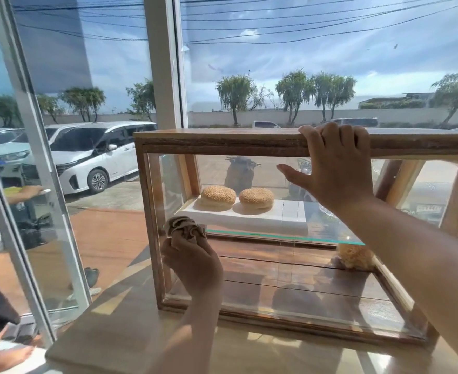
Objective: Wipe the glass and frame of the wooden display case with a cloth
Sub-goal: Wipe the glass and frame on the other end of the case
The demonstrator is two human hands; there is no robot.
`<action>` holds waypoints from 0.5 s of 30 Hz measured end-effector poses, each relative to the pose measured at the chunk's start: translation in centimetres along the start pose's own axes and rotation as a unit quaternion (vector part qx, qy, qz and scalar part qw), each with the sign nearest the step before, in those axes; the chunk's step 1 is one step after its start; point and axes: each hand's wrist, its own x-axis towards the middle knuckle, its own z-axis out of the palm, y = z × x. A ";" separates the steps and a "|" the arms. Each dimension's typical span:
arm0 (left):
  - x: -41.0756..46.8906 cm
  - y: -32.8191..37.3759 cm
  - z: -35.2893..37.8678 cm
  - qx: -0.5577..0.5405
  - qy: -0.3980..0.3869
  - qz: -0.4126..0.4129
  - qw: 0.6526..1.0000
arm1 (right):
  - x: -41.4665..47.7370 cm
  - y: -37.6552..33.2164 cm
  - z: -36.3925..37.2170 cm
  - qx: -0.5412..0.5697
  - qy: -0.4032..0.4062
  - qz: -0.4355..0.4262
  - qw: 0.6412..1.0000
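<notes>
Nearest the camera, the left hand [192, 263] is closed around a bunched brown cloth [184, 228], which it presses against the front glass [249, 279] of the wooden display case [222, 144], at the pane's left edge about mid-height and just beside the case's left upright. The cloth protrudes above the fingers as a crumpled wad; whether it also touches the wood of the upright cannot be told. The unwiped pane extends rightward and downward from the cloth, its long axis horizontal, so the coming stroke appears to run to the right along the case. The left hand is the nearer to that work. The right hand [338, 168] rests on the case's top rail, fingers hooked over the upper edge and thumb spread against the glass below, gripping nothing but the frame; it appears to steady the case. The case stands on a pale counter [141, 333], frame weathered brown, glass clear with reflections. Inside, on a white tray [249, 220] upon the glass shelf, sit two sesame buns [218, 197]. Beyond the case, a window shows parked vehicles and trees.
</notes>
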 end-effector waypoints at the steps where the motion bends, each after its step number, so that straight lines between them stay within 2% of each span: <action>1: -0.9 1.0 0.4 -0.012 -0.005 -0.010 1.000 | 0.0 0.0 0.0 -0.001 0.002 0.000 1.000; 3: -2.0 1.9 0.5 -0.006 -0.019 0.010 1.000 | 0.1 0.0 0.0 -0.002 0.002 -0.001 1.000; 5: -2.7 1.9 0.5 0.021 -0.026 0.083 0.996 | 0.0 0.0 -0.1 -0.003 -0.002 0.000 1.000; 7: -3.6 2.6 0.7 0.029 -0.037 0.203 0.978 | 0.0 0.0 0.0 -0.007 -0.006 0.000 1.000; 10: -4.8 4.7 1.1 0.001 -0.068 0.393 0.917 | 0.0 0.1 0.0 -0.006 -0.008 -0.003 1.000; 15: -3.7 2.7 1.1 0.010 -0.056 0.478 0.877 | 0.0 0.1 -0.2 0.000 -0.002 -0.006 1.000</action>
